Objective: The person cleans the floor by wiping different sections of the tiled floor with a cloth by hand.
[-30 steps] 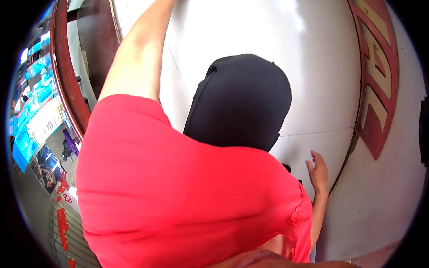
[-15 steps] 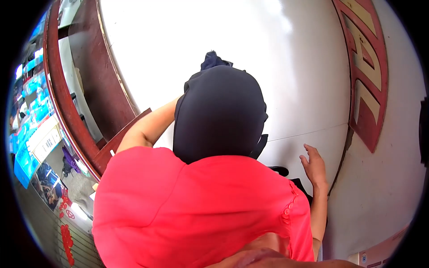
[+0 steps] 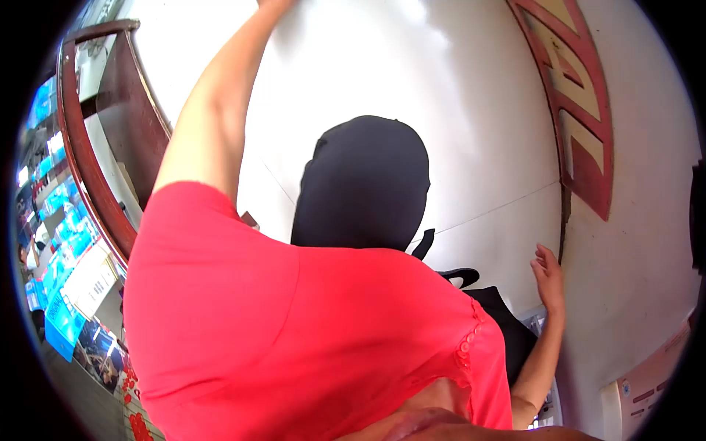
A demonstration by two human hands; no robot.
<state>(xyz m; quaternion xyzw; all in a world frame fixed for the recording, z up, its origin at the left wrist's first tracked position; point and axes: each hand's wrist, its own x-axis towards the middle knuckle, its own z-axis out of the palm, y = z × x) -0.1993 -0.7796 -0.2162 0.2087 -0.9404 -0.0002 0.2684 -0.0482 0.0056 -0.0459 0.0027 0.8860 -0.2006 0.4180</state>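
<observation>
My left arm, in a red sleeve, stretches forward over a smooth white surface [image 3: 471, 162]. Only the heel of my left hand [image 3: 275, 6] shows at the top edge, so its fingers and anything in them are out of view. On the right, my right hand [image 3: 548, 278] is raised beside the white surface with its fingers loosely apart and nothing in them. A rounded shape in black cloth [image 3: 364, 187] bulges out beyond my red top [image 3: 294, 316]. Beside it are a black strap [image 3: 423, 244] and a black loop [image 3: 463, 277].
A dark red wooden frame [image 3: 99, 180] runs along the left, with blue packages [image 3: 66, 294] beyond it. To the right stands a pale wall [image 3: 640, 169] with a red and cream panel [image 3: 585, 125]. A pinkish box [image 3: 651, 389] is at the lower right.
My left arm has swung out from behind the black cloth and reached forward. My right hand has shifted slightly right and down. The view has tilted, and the dark bunched cloth at the top no longer shows.
</observation>
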